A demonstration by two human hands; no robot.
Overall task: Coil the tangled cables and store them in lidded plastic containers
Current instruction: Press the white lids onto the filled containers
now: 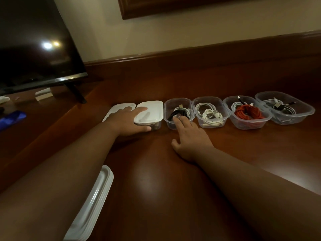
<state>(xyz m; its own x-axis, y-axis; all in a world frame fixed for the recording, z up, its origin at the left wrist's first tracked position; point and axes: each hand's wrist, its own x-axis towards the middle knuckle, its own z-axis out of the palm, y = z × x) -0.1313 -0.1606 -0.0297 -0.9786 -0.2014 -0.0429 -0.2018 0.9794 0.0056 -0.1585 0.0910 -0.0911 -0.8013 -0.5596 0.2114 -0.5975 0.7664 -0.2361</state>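
Several clear plastic containers stand in a row across the wooden table. The two at the left carry white lids; my left hand (129, 120) lies across them, fingers on the second lid (152, 110) and thumb against that container's front. An open container (178, 113) holds a coiled black cable; my right hand (188, 136) touches its front wall with straight fingers. Further right are a container of white cables (210, 111), one with a red coiled cable (247, 113), and a larger tub (284, 106) with white and black cables.
A stack of white lids (93, 204) lies near the table's front edge under my left forearm. A dark TV screen (34, 49) on a stand occupies the back left. A blue object (12, 117) lies at the far left. The wall runs behind the table.
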